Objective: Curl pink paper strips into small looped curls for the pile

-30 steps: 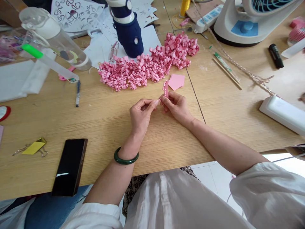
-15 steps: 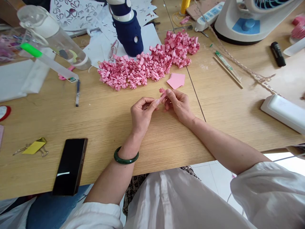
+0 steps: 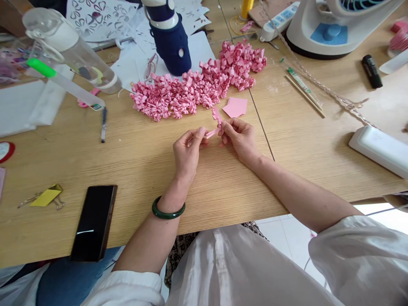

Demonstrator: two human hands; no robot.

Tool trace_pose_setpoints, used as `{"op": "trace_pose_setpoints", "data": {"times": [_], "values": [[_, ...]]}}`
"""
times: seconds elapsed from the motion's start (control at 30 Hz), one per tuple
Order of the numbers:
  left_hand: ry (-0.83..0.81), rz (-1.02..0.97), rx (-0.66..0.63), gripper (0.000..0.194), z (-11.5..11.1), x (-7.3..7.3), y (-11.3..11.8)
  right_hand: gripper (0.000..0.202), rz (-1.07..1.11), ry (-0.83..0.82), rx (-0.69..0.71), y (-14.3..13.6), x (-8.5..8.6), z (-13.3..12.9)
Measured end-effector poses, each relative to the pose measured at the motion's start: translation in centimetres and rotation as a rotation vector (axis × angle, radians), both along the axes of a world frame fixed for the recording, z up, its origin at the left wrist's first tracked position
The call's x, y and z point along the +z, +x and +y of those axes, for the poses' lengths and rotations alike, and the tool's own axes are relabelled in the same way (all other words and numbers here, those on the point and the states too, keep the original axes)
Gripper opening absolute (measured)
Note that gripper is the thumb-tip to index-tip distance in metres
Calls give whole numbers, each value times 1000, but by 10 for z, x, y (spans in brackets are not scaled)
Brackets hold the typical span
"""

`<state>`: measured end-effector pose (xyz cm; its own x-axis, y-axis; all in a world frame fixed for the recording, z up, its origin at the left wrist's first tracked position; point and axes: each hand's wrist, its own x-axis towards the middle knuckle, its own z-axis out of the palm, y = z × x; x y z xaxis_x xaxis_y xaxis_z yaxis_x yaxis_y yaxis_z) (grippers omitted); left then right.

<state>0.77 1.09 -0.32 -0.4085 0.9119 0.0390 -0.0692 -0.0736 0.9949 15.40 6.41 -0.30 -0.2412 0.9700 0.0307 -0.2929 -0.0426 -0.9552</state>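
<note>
Between my two hands is a small pink paper piece [image 3: 216, 115] with curled loops and narrow strips. My right hand [image 3: 239, 137] pinches it near its middle, thumb on top. The fingertips of my left hand [image 3: 188, 148] are pressed together on the end of the strips [image 3: 213, 133], to the left. A long heap of curled pink paper pieces [image 3: 191, 91] lies just beyond my hands. Beside its right part, flat on the wooden table [image 3: 143, 161], rest some pink paper pieces [image 3: 236, 107] with pointed corners.
A phone [image 3: 94, 223] and a binder clip with yellow paper [image 3: 47, 197] lie at the left. A dark blue bottle [image 3: 174, 46] stands behind the heap, a clear bottle [image 3: 79, 55] farther left. A white fan base [image 3: 318, 34], sticks [image 3: 305, 97] and a black marker [image 3: 371, 71] are at the right.
My left hand has moved slightly left, away from my right, so the pink strips between them show more. The curled part now stands up higher above my right fingertips.
</note>
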Motion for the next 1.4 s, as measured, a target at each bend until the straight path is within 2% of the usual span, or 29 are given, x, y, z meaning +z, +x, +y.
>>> {"op": "trace_pose_setpoints", "data": {"times": [0.17,0.33,0.6,1.03,1.4], "values": [[-19,-14,-29,42,-3,2,1,61,25,-10,-29,-1,0,0],[41,15,-85,31,-4,-1,2,64,47,-23,-44,-1,0,1],[51,91,-69,18,-1,-8,-2,63,34,-1,-28,-2,-2,1],[71,149,-104,24,0,-9,-4,62,34,6,-32,-3,-2,1],[88,228,-29,15,-1,-3,-2,63,27,11,-30,-2,-3,1]]}}
